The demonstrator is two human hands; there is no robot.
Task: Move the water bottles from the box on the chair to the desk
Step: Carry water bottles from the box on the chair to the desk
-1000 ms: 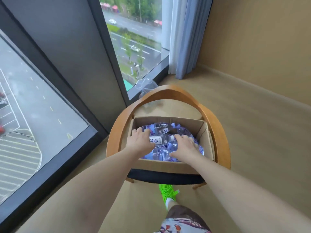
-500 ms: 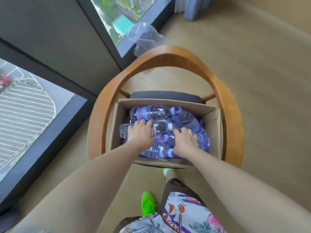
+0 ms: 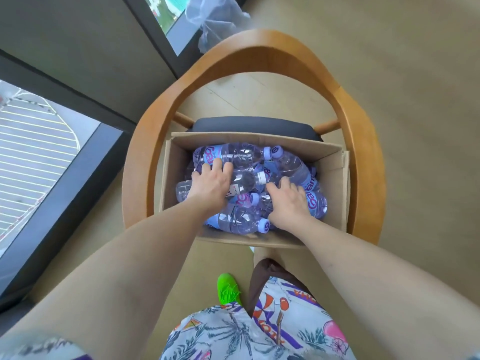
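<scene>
I am reaching both hands into the open brown cardboard box [image 3: 335, 183] on the curved wooden chair [image 3: 363, 141], my left hand [image 3: 211, 185] closing its grip on a clear white-capped bottle [image 3: 244, 181], my right hand [image 3: 288, 201] spread loosely over the heaped clear purple-capped water bottles [image 3: 233, 154], none seemingly moved to the unseen bench yet.

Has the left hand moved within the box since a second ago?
Barely. The left hand lies on the white-capped bottle near the box's left wall, as before; the camera tilted, not the hand.
</scene>
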